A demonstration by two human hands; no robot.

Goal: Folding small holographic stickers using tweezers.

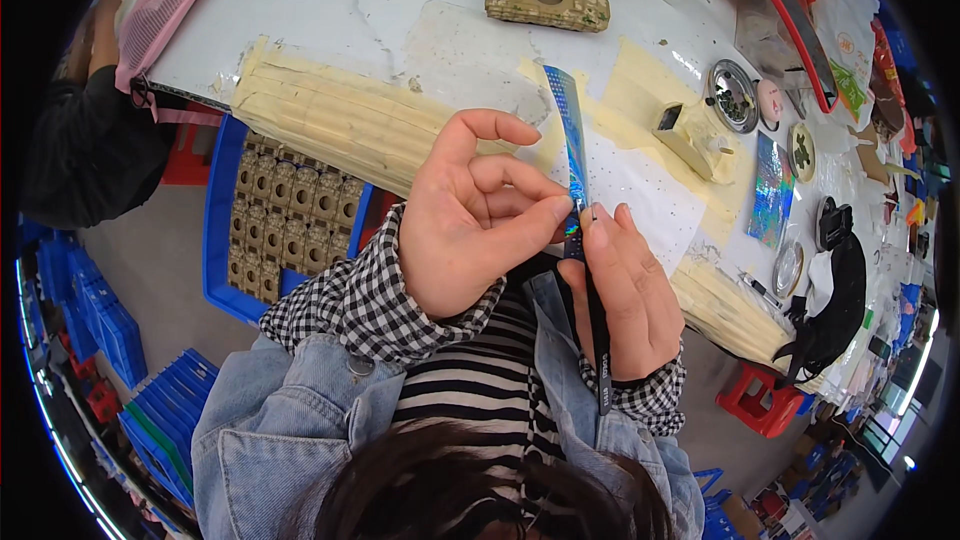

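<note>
Right in the middle, the left hand [470, 220] pinches a shiny blue strip [570, 130] between thumb and finger. The right hand [625, 295] pinches the same strip just below, at about five o'clock from the left grip. From both grips the strip points up toward twelve o'clock, over the white bench [350, 0]. A blue tray [218, 210] of small brown boxes sits at nine o'clock.
</note>
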